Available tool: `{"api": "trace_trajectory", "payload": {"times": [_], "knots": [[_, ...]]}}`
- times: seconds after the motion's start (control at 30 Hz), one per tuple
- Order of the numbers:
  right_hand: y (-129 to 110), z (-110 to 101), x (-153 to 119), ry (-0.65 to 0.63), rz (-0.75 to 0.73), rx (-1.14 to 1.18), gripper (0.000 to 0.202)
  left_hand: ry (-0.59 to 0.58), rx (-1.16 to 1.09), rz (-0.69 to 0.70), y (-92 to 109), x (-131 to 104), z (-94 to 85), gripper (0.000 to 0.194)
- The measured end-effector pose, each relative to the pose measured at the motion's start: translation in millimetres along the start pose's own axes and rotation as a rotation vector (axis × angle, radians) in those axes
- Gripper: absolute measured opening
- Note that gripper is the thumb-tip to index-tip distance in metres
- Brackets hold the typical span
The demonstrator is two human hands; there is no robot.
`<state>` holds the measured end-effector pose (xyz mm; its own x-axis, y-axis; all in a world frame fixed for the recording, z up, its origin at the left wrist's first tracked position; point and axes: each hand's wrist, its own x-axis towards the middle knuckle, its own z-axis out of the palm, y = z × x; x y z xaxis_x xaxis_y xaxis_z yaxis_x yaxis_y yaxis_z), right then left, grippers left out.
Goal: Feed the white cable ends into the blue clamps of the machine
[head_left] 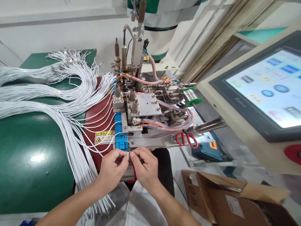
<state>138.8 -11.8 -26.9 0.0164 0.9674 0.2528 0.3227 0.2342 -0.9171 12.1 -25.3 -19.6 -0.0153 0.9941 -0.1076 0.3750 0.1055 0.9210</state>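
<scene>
My left hand (114,167) and my right hand (145,167) meet fingertip to fingertip at the near end of the machine. Both are pinched on a small pale piece (128,153), likely a white cable's end, mostly covered by my fingers. Just beyond them is a row of blue cable holders (121,141) along the machine's left edge. Several white cables (103,119) run from these holders to the left. A large bundle of white cables (72,156) hangs over the table edge beside my left forearm.
A green table (28,155) stands left. The metal machine (145,106) carries hoses and cylinders. Red-handled scissors (186,139) lie on its right part. A touchscreen panel (270,87) juts in at right, above an open cardboard box (226,204). A warning label (104,137) marks the red plate.
</scene>
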Motion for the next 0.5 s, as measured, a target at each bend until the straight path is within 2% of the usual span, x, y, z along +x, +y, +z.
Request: {"api": "trace_trajectory", "payload": {"times": [0.2, 0.3, 0.4, 0.5], "knots": [[6.4, -3.1, -3.5, -0.062, 0.016, 0.045, 0.017, -0.012, -0.173, -0.108, -5.8, 4.3, 2.8, 0.018], [6.8, -4.9, 0.8, -0.023, 0.126, 0.12, 0.011, -0.034, -0.201, -0.14, -3.4, 5.8, 2.3, 0.021], [6.4, -2.1, 4.5, -0.031, 0.257, 0.224, 0.009, -0.034, -0.18, -0.097, -2.2, 5.6, 1.2, 0.032], [6.3, 1.8, 5.4, -0.031, 0.395, 0.343, 0.011, -0.047, -0.15, -0.055, -4.0, 4.9, 0.6, 0.033]]}}
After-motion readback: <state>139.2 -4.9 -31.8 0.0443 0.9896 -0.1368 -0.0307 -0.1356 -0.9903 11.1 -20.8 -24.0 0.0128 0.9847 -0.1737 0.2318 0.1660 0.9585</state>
